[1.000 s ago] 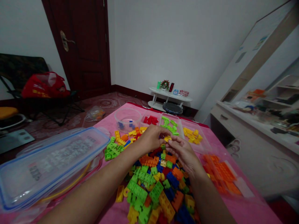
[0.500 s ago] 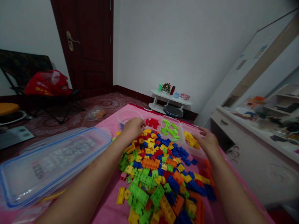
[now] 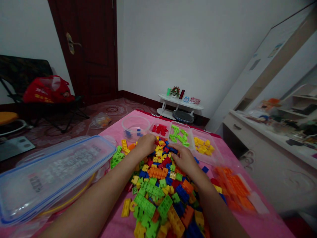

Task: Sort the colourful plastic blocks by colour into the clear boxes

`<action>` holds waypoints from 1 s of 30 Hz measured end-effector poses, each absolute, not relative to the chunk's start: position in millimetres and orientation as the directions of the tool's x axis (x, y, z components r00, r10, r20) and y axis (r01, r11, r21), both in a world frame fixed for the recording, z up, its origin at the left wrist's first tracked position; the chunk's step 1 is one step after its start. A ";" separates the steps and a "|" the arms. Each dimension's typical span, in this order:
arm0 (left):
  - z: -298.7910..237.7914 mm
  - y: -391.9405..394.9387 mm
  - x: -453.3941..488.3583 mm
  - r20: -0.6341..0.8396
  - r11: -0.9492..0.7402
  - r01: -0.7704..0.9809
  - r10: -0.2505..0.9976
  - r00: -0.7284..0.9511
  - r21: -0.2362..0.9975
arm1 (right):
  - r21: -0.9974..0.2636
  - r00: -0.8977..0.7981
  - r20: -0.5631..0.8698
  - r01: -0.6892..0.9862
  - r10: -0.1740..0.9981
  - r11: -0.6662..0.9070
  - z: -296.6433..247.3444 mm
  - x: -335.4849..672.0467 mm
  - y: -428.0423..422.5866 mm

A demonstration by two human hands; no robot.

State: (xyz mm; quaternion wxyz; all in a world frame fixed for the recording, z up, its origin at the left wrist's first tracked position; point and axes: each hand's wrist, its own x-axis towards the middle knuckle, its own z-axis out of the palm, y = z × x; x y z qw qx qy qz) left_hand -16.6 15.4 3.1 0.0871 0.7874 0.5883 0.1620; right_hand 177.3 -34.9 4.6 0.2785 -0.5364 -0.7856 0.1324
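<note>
The heap of interlocking toy bricks [image 3: 158,173] runs lengthwise toward the counter's [image 3: 119,127] far edge, its far end between left hand [image 3: 146,145] and right hand [image 3: 185,158], both touching it, fingers bent, any grip hidden; a clear tray of yellow bricks [image 3: 210,159] sits nearest the right

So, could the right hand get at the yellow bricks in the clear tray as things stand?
Probably yes: the right hand is close to the clear tray, the yellow bricks appear uncovered, and only the tray's wall seems to stand between.
</note>
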 end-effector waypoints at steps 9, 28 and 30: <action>-3.3 18.7 -18.5 0.161 -0.345 0.838 0.939 0.305 0.423 | -0.133 -0.332 0.133 0.928 0.934 0.349 3.5 151.4 -13.4; 12.9 14.1 -24.4 0.024 -0.394 0.872 0.914 0.405 0.289 | 0.176 -0.321 -0.081 0.927 0.944 0.331 21.5 135.4 -52.0; 13.2 12.2 -23.1 0.026 -0.382 0.880 0.920 0.391 0.281 | 0.164 -0.301 -0.064 0.937 0.951 0.308 20.3 135.9 -53.9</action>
